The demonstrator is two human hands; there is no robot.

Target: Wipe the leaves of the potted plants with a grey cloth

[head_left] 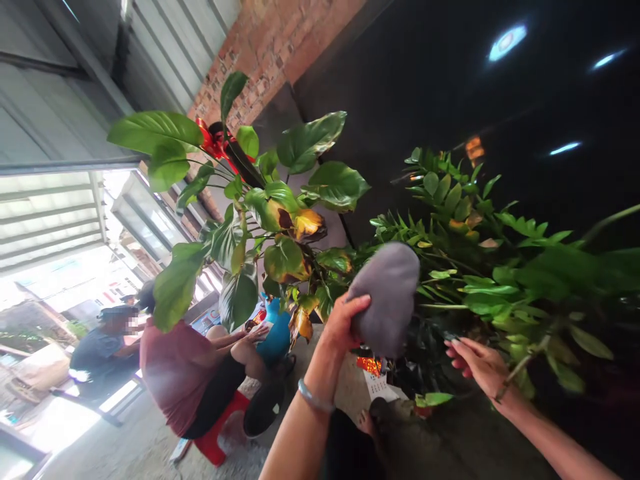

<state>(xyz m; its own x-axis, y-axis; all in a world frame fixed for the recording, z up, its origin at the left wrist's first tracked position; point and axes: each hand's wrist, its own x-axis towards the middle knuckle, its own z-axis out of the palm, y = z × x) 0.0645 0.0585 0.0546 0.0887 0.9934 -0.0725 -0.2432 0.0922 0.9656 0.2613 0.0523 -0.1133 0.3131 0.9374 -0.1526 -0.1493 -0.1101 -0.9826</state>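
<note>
In the middle of the head view, my left hand grips a flat, rounded grey pad with a soft-looking surface; its exact kind is unclear. The thumb lies over the pad's near face, and a bangle circles that wrist. To the right, my right hand has thumb and forefinger pinched together. A small dark bit shows at those fingertips, beside crumpled black plastic, too small to name. Between and above both hands grow a feathery-leaved green plant and a broad-leaved plant with some yellowed, browned leaves.
Two people sit at the left, one in a pink shirt on a red stool. A black basin stands on the floor. Printed paper lies below my hands. A dark glossy panel rises behind the plants.
</note>
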